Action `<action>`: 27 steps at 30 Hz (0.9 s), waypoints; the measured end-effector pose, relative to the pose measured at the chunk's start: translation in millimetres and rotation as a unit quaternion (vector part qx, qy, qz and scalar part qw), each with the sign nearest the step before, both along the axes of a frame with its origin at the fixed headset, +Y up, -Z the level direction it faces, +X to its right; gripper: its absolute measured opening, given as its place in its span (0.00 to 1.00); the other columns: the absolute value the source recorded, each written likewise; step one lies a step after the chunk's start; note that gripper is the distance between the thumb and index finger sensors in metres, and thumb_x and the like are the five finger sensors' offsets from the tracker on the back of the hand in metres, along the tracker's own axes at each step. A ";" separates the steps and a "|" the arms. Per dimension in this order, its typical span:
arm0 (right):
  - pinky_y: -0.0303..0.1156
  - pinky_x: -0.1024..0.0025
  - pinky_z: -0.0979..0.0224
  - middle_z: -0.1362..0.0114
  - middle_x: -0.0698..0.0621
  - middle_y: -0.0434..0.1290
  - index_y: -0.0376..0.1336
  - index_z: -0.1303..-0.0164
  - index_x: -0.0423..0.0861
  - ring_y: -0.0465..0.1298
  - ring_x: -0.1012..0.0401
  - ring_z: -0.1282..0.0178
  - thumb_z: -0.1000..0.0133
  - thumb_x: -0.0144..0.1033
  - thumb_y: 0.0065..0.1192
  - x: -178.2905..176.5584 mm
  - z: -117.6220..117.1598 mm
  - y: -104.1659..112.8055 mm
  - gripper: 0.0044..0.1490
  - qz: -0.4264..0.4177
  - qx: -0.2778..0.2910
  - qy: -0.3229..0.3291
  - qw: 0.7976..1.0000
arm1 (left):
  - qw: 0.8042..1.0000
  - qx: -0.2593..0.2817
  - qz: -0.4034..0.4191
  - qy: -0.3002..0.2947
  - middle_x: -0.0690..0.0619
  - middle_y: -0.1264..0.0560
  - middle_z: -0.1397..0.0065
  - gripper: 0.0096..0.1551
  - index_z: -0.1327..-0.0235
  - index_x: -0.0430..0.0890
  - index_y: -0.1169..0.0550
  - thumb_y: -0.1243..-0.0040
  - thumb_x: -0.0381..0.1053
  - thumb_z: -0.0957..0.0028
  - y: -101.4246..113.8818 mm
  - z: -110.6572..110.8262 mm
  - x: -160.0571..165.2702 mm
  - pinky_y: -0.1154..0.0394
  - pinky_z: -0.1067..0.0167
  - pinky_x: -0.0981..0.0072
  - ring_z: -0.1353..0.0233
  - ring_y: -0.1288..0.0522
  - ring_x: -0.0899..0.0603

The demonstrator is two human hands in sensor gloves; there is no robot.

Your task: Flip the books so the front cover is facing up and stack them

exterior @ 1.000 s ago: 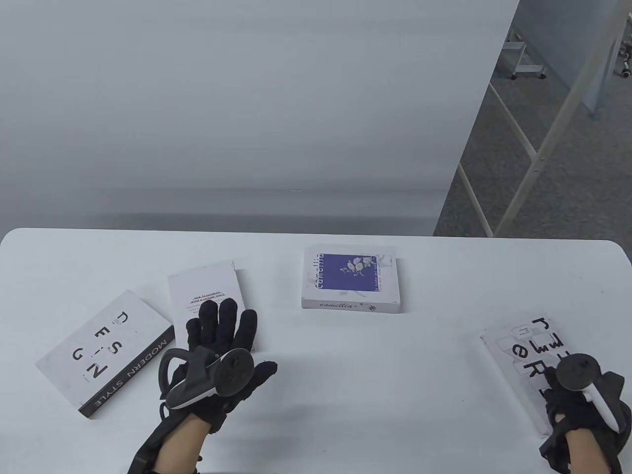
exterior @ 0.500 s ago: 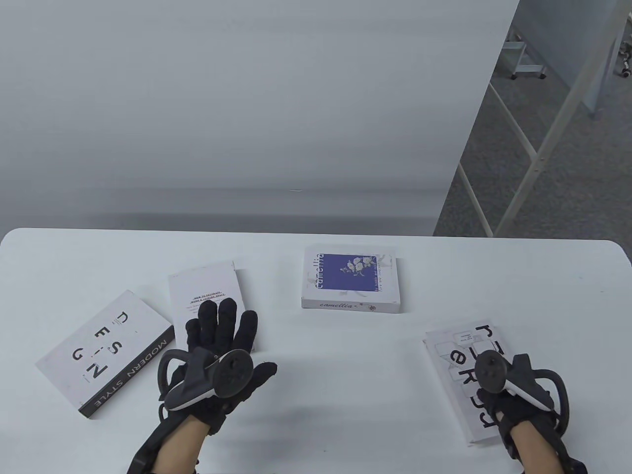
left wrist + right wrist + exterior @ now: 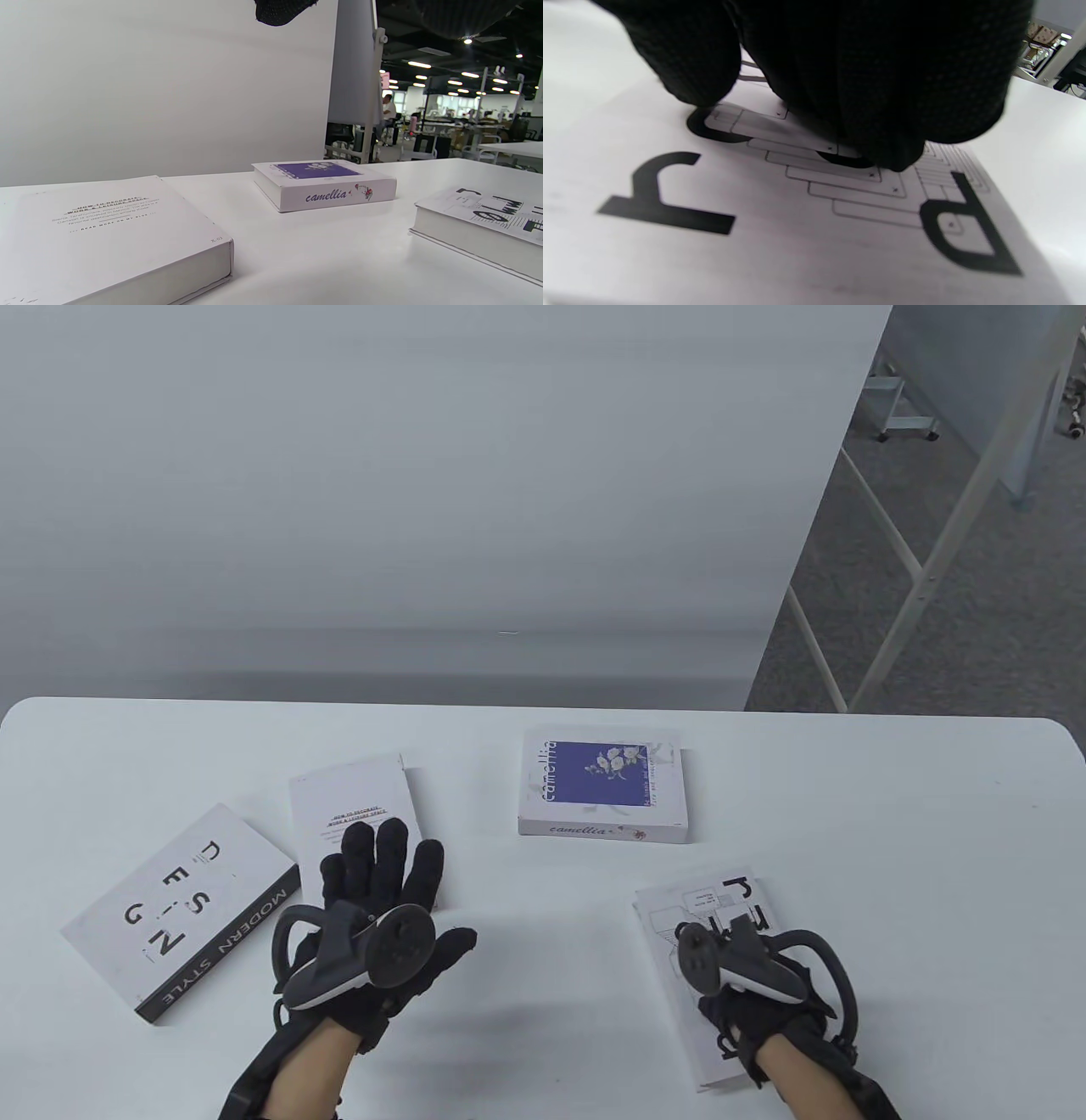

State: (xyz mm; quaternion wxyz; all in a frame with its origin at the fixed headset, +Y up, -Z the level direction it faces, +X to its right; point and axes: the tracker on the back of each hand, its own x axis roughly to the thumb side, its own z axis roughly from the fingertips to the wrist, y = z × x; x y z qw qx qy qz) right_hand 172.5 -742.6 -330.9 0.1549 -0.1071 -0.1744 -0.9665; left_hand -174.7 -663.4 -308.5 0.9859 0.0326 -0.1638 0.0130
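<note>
Four box-like white books, matte covers, flat on a smooth white tabletop (image 3: 891,814). Nearest the front right corner, the book with large black letters (image 3: 670,912) and thin line drawings, long axis running front to back, slightly slanted; right hand (image 3: 747,984) pressed flat on its cover, gloved fingers (image 3: 891,106) bearing down on the print, gripping nothing. Toward the back edge at centre, the camellia book (image 3: 602,787), squarish, purple panel with white flowers facing up, spine toward the front edge. Left of centre, a plain white book with small text (image 3: 352,797), long axis front to back; left hand (image 3: 382,899) spread open, fingers resting on its near end. Close to the left edge, the MODERN STYLE book (image 3: 182,912), dark spine, long axis diagonal.
</note>
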 end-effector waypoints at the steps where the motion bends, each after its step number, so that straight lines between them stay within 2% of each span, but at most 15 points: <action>1: 0.84 0.57 0.56 0.46 0.36 0.81 0.70 0.42 0.40 0.87 0.48 0.56 0.48 0.55 0.65 -10.2 0.6 -0.4 0.35 0.000 -0.002 0.002 1.000 | 1.000 -0.001 0.000 0.000 0.28 0.60 0.20 0.59 0.17 0.39 0.46 0.58 0.78 0.49 -0.1 0.1 0.0 0.53 0.34 0.21 0.25 0.61 0.16; 8: 0.85 0.58 0.60 0.51 0.34 0.83 0.70 0.45 0.32 0.88 0.50 0.61 0.44 0.50 0.61 -92.8 0.9 -1.8 0.35 0.005 -0.062 0.036 0.997 | 1.000 -0.004 0.002 0.002 0.28 0.60 0.20 0.59 0.17 0.39 0.46 0.57 0.78 0.49 0.6 0.3 -0.8 0.53 0.34 0.22 0.25 0.61 0.16; 15: 0.85 0.60 0.61 0.53 0.34 0.84 0.71 0.47 0.32 0.89 0.51 0.62 0.44 0.50 0.61 -147.5 -3.0 -0.6 0.34 -0.037 -0.089 0.073 0.993 | 1.000 -0.009 0.013 0.008 0.28 0.59 0.20 0.58 0.17 0.39 0.46 0.57 0.77 0.49 0.8 -1.0 -7.3 0.52 0.34 0.22 0.26 0.60 0.16; 22: 0.85 0.60 0.61 0.53 0.34 0.83 0.71 0.46 0.32 0.89 0.51 0.62 0.44 0.50 0.60 -163.3 -0.9 -0.3 0.34 -0.053 -0.098 0.085 0.990 | 1.000 -0.011 0.019 0.000 0.28 0.59 0.20 0.59 0.17 0.39 0.46 0.57 0.78 0.49 2.2 -0.4 -4.3 0.52 0.34 0.22 0.26 0.60 0.16; 27: 0.85 0.61 0.59 0.51 0.36 0.83 0.71 0.43 0.37 0.88 0.52 0.60 0.44 0.52 0.60 -142.5 4.2 3.4 0.33 -0.109 -0.077 0.101 0.986 | 0.999 -0.029 0.033 -0.030 0.28 0.59 0.19 0.61 0.16 0.38 0.49 0.59 0.80 0.49 -6.1 -1.7 2.3 0.51 0.34 0.20 0.24 0.60 0.17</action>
